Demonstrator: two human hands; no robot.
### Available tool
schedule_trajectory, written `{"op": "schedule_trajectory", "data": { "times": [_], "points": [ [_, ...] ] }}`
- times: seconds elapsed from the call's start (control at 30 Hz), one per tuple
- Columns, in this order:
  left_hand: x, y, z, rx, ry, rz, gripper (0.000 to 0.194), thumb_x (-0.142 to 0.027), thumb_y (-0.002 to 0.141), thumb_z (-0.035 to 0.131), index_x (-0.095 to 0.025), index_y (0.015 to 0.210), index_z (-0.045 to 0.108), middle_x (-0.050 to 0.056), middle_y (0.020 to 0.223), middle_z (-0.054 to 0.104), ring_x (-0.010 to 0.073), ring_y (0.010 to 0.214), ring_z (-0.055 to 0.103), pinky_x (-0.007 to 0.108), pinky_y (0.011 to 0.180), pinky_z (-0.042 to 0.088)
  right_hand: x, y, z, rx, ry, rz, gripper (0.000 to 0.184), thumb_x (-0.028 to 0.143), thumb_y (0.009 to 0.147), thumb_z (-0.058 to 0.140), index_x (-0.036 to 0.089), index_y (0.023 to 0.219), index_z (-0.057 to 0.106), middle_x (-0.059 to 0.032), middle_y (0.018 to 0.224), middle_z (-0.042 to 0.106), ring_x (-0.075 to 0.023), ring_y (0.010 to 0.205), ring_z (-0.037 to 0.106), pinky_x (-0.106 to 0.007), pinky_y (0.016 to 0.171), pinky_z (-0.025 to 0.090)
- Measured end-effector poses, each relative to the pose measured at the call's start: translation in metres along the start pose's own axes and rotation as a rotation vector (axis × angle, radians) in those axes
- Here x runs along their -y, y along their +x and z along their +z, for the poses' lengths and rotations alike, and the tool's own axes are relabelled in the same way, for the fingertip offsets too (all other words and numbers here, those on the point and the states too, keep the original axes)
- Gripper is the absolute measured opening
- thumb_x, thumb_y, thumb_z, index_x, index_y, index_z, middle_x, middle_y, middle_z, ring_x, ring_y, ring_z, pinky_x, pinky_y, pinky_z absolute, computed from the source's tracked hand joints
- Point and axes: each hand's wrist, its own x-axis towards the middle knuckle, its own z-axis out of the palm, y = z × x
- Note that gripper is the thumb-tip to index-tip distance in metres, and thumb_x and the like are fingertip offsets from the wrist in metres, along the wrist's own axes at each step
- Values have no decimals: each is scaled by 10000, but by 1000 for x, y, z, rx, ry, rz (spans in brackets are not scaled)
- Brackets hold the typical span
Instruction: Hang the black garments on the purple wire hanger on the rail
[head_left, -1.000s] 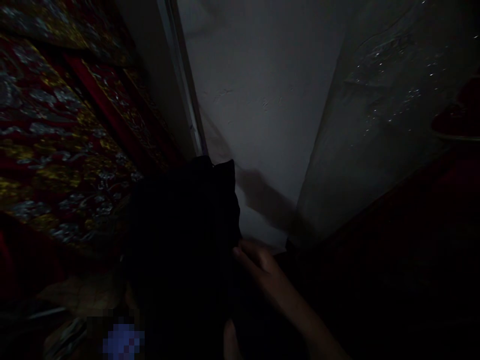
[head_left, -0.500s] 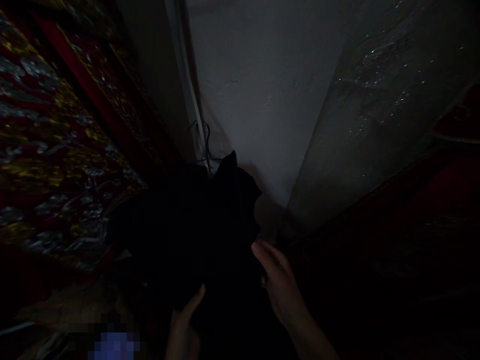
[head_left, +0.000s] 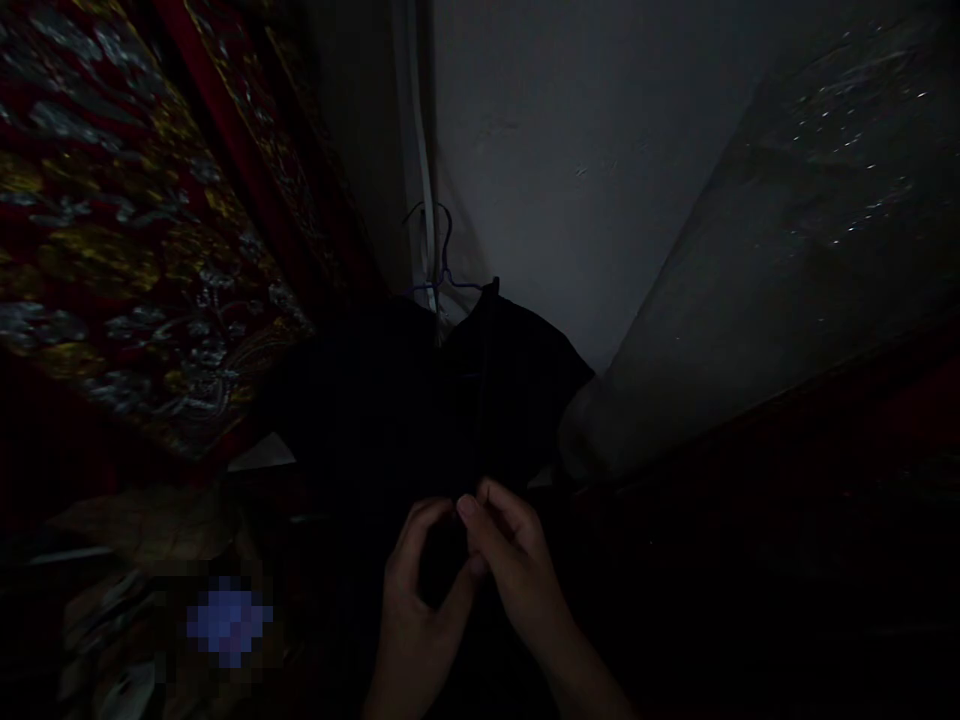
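Observation:
A black garment (head_left: 375, 400) hangs from a thin wire hanger (head_left: 448, 255) in the dim light, its shoulders spread out. In front of it, at the lower middle, my two hands meet. My right hand (head_left: 517, 560) is closed, thumb and fingers pinching the garment's front edge. Curled around from the other side, my left hand (head_left: 424, 580) has its fingertips close against the right thumb, gripping the same dark cloth. Any small fastener between the fingertips is too dark to make out.
On the left stands a red panel (head_left: 135, 230) with gold and silver embroidery. A pale cord (head_left: 422, 140) runs down the grey wall (head_left: 570, 130) behind the hanger. Shiny clear plastic (head_left: 810, 220) covers something at right. Cluttered items (head_left: 150, 530) and a blurred blue patch (head_left: 229, 620) lie lower left.
My hands were apart; they have come together in front of the garment, the left moving up and right. The garment's shoulder is more spread, and the hanger shows more. The view has shifted slightly.

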Motion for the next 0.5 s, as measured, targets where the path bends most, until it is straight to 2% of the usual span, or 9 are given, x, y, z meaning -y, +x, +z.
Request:
{"op": "schedule_trajectory", "data": {
  "times": [0.1,0.23,0.37,0.5],
  "points": [
    [1,9,7,-1,27,41,262,-331,851,717,-247,1091,779,79,1132,764,249,1075,721,343,931,592,-4,2,-6,7,-10,-52,496,609,890,622,200,670,447,61,595,377,-80,535,344,-208,486,298],
    [3,20,16,-131,-31,-50,219,-413,820,739,-230,908,820,69,937,786,248,883,748,334,805,615,-8,4,-14,101,27,-41,433,592,911,624,186,772,561,66,582,418,-67,487,336,-201,453,274],
    [8,22,25,-187,-91,-141,273,-484,769,783,-219,827,812,63,850,767,253,814,724,339,771,600,-14,4,-17,134,127,30,429,598,902,640,186,806,573,77,516,439,-57,423,349,-185,420,264],
    [16,21,24,-207,-64,-127,258,-478,757,792,-224,803,807,63,850,765,256,836,717,331,807,582,-25,4,-15,152,320,162,435,602,839,704,183,797,596,89,432,435,-49,340,297,-182,363,205]
  ]
}}
